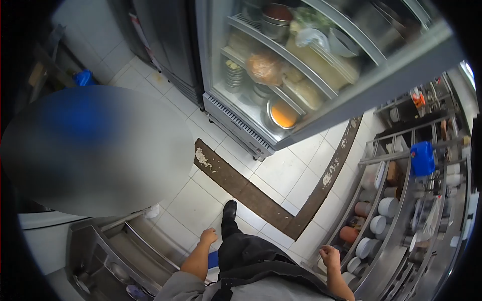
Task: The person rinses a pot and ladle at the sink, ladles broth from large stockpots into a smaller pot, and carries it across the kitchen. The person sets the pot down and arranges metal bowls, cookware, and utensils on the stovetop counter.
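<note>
My left hand (209, 236) hangs beside my dark apron, with its fingers curled in; whether anything is inside them is too small to tell. On the other side, my right hand (330, 256) is held near the lower shelf of bowls, its fingers bent together, and what they hold, if anything, is hidden. Ahead stands a glass-door fridge (241, 123) with its door (371, 80) across the view. Inside are a pot of orange liquid (282, 114), a bagged item (264, 68) and metal containers (234, 76).
A blurred round area covers the left. A metal sink (108, 261) is at the lower left. On the right, steel shelves hold white bowls (387, 206) and a blue container (422, 158). A brown strip (251, 193) crosses the tiled floor.
</note>
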Action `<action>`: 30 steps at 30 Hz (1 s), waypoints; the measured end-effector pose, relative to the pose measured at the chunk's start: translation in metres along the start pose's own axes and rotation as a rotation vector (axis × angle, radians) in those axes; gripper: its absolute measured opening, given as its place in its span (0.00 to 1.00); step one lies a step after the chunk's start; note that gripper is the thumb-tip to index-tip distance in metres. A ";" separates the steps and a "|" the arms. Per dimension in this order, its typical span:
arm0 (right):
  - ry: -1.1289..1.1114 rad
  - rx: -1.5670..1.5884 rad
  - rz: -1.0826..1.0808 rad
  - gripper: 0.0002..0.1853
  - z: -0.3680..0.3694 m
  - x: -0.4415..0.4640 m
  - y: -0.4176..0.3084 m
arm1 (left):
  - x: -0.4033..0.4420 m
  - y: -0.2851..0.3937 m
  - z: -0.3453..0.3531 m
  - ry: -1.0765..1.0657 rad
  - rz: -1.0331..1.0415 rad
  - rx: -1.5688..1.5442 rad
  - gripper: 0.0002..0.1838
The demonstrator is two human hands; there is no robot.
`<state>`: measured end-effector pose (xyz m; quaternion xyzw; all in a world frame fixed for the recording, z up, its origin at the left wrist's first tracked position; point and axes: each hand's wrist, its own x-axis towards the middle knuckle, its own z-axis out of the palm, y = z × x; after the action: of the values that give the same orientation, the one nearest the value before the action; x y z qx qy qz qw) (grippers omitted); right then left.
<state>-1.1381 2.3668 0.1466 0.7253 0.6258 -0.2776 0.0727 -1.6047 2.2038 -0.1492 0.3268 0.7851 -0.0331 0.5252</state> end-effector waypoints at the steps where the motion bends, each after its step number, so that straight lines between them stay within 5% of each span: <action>1: 0.004 0.031 0.033 0.14 0.005 -0.003 0.014 | 0.005 -0.002 -0.007 0.018 -0.018 0.048 0.23; 7: 0.119 0.293 0.170 0.15 0.037 -0.053 0.100 | 0.016 0.004 -0.052 0.013 -0.021 0.373 0.20; 14: 0.362 0.560 0.468 0.14 0.102 -0.181 0.242 | -0.012 0.148 -0.056 0.112 0.037 0.691 0.18; 19: 0.552 0.533 0.754 0.14 0.177 -0.320 0.325 | -0.054 0.299 0.064 0.063 0.572 1.052 0.20; 22: 0.665 0.573 0.959 0.14 0.225 -0.393 0.352 | -0.085 0.377 0.194 -0.084 0.490 0.871 0.19; 26: 0.759 0.726 1.250 0.14 0.242 -0.455 0.348 | -0.168 0.452 0.371 -0.359 0.666 0.951 0.22; 28: 0.751 0.934 1.316 0.16 0.259 -0.461 0.342 | -0.202 0.476 0.453 -0.471 0.842 1.078 0.22; 30: 0.516 0.837 1.212 0.16 0.264 -0.461 0.333 | -0.241 0.487 0.514 -0.607 0.973 1.099 0.22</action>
<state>-0.9336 1.7781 0.0730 0.9493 -0.0394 -0.2252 -0.2159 -0.8686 2.2675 -0.0323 0.8222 0.2480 -0.2704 0.4351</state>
